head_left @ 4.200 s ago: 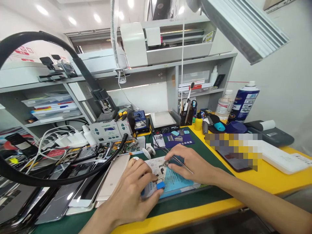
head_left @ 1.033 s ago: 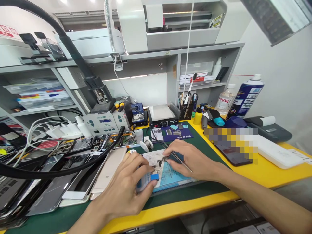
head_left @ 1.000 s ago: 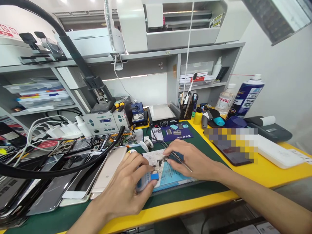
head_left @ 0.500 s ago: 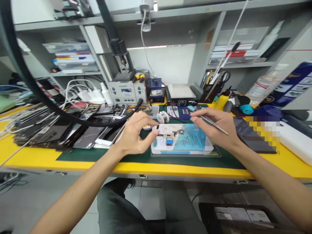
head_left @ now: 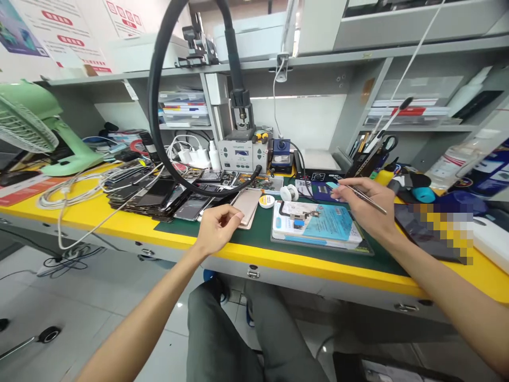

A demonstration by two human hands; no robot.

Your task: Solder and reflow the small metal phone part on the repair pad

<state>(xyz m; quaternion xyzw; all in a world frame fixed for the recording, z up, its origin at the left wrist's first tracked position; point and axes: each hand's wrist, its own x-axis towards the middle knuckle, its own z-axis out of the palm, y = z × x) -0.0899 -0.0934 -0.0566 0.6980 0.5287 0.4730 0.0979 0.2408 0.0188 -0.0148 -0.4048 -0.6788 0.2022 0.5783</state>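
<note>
My left hand [head_left: 217,227] hovers over the green mat [head_left: 258,239] near the bench's front edge, just in front of a gold phone [head_left: 246,204]. Its fingers are curled with the thumb pressed to the forefinger, and nothing shows between them. My right hand [head_left: 362,211] grips thin metal tweezers [head_left: 365,194], held above the far right corner of a white and blue work pad [head_left: 322,229]. A small circuit board [head_left: 303,215] with a blue clip [head_left: 298,223] lies on that pad, apart from both hands.
A heap of phones [head_left: 155,192] and white cables [head_left: 71,191] fills the bench's left side, by a green fan [head_left: 27,124]. A black hose [head_left: 153,106] loops overhead. Soldering station [head_left: 243,154], solder spool [head_left: 291,192], tool holder [head_left: 366,162] and bottles stand behind.
My left hand has come off the board and moved left towards the gold phone. My right hand has lifted the tweezers off the board. The view has swung left and pulled back.
</note>
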